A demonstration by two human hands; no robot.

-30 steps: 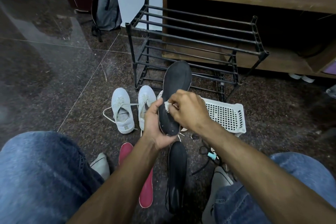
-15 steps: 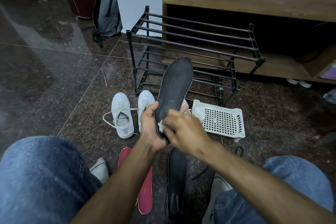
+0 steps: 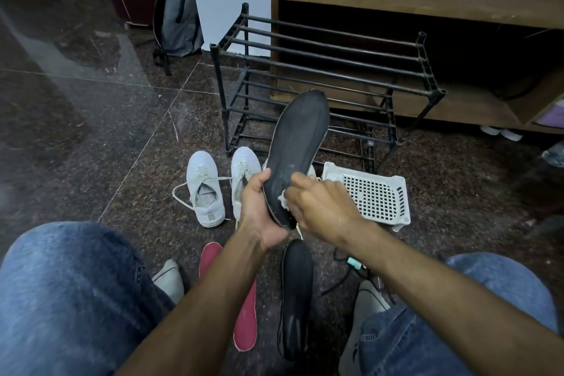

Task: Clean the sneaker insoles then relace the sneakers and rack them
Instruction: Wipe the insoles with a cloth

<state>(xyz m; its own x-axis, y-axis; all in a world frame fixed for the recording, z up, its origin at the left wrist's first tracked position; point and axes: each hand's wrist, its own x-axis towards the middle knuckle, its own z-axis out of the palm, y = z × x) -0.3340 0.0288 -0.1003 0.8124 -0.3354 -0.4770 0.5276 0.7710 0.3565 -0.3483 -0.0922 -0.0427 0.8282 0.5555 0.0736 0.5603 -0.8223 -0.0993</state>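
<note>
The cleaning stage was only partly done. The left hand (image 3: 259, 207) gripped the heel of a black insole (image 3: 297, 149), held up at centre, while the right hand (image 3: 320, 207) pinched a white wipe (image 3: 282, 200) against it. A second black insole (image 3: 296, 293) and a red insole (image 3: 244, 299) lay on the floor at six o'clock. The white sneakers (image 3: 206, 189) at nine o'clock looked loosely laced, and the rack (image 3: 329, 70) at twelve held nothing.

Before the black metal-bar shoe rack (image 3: 329, 76) a pair of white lace-up sneakers (image 3: 204, 189) sits left of a white perforated plastic tray (image 3: 375, 195), while a red foam insole (image 3: 244, 314) lies left of a black foam insole (image 3: 294, 296) nearer the person.
</note>
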